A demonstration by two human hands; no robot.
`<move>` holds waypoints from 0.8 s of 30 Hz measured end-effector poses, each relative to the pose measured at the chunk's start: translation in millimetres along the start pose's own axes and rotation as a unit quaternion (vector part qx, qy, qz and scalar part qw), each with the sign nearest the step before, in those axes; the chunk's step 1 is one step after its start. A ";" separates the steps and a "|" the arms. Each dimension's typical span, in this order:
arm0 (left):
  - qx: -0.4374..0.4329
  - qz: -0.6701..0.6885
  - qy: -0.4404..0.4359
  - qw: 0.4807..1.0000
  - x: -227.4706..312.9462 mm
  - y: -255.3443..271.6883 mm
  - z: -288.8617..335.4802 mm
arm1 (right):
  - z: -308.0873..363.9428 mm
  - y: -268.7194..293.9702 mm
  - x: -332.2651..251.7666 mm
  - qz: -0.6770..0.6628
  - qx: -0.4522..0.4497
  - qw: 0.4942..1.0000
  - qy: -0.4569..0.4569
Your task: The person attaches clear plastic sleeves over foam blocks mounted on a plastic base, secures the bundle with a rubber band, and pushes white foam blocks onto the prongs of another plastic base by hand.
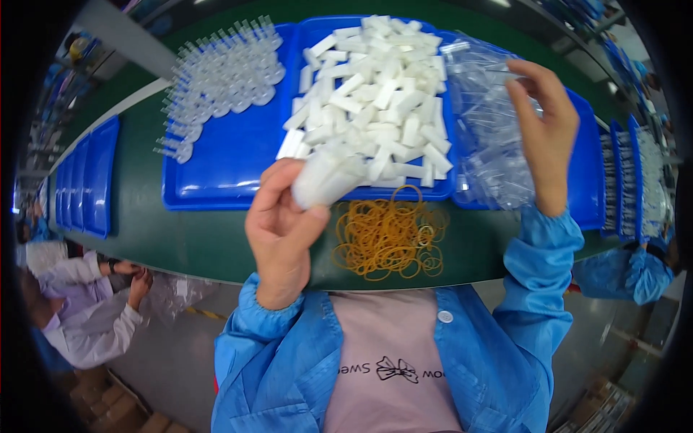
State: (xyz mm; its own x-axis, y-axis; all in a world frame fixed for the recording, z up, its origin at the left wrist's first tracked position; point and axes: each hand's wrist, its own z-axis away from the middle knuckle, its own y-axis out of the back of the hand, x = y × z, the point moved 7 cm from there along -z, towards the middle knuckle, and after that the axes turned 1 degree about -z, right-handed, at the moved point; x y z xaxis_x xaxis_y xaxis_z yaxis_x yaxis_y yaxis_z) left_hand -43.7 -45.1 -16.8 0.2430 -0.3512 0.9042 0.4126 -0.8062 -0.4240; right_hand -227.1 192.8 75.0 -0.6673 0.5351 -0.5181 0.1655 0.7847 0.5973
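My left hand [278, 227] is closed round a whitish, translucent, rounded plastic piece [328, 177], somewhat blurred. It holds this piece over the near edge of the middle blue tray [364, 193], which is heaped with short white blocks [382, 94]. My right hand [543, 119] is raised over the right tray, at the edge of a pile of clear plastic pieces [491, 137]. Its thumb and forefinger are drawn together in a pinch; what lies between them is too thin and clear to make out. A heap of amber rubber bands [390, 234] lies between my forearms.
Clear stemmed plastic parts [231, 68] stand in rows in the left blue tray [216, 169]. Several stacked blue trays [90, 177] lie farther left on the green table [137, 187]. Filled trays [628, 180] stand at the right. Another person's hands [137, 281] are at lower left.
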 end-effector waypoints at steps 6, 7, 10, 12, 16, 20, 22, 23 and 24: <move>-0.074 -0.118 -0.114 0.984 11.4 -17.6 3.6 | 42.5 -20.4 -60.4 -0.442 -0.087 0.879 -0.155; -0.083 -0.137 -0.125 0.979 12.0 -19.9 4.3 | 44.8 -24.7 -71.1 -0.449 -0.098 0.876 -0.145; -0.086 -0.162 -0.136 0.974 14.3 -20.8 8.0 | 45.5 -30.0 -77.5 -0.437 -0.113 0.885 -0.112; -0.086 -0.173 -0.146 0.970 16.3 -21.5 9.2 | 44.8 -31.3 -79.7 -0.418 -0.117 0.897 -0.089; -0.084 -0.202 -0.174 0.960 19.7 -23.3 11.9 | 47.1 -37.5 -78.8 -0.458 -0.143 0.872 -0.101; -0.088 -0.217 -0.189 0.954 23.2 -24.9 15.0 | 48.9 -32.5 -81.9 -0.440 -0.134 0.882 -0.100; -0.086 -0.212 -0.186 0.956 22.5 -23.7 14.9 | 49.3 -27.0 -81.7 -0.450 -0.115 0.880 -0.103; -0.083 -0.207 -0.182 0.958 22.0 -23.0 14.7 | 48.9 -23.9 -80.0 -0.460 -0.095 0.877 -0.106; -0.083 -0.207 -0.183 0.958 22.3 -22.9 14.6 | 48.3 -24.2 -79.3 -0.460 -0.095 0.877 -0.105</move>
State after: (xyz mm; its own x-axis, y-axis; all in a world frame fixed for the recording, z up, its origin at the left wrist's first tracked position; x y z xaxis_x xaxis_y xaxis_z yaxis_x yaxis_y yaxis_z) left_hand -34.9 -27.5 12.3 0.3924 0.1796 0.9021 0.4014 -0.9159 0.0077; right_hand -143.1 146.5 72.1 -0.3032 -0.2347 -0.9236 -0.5093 0.8591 -0.0511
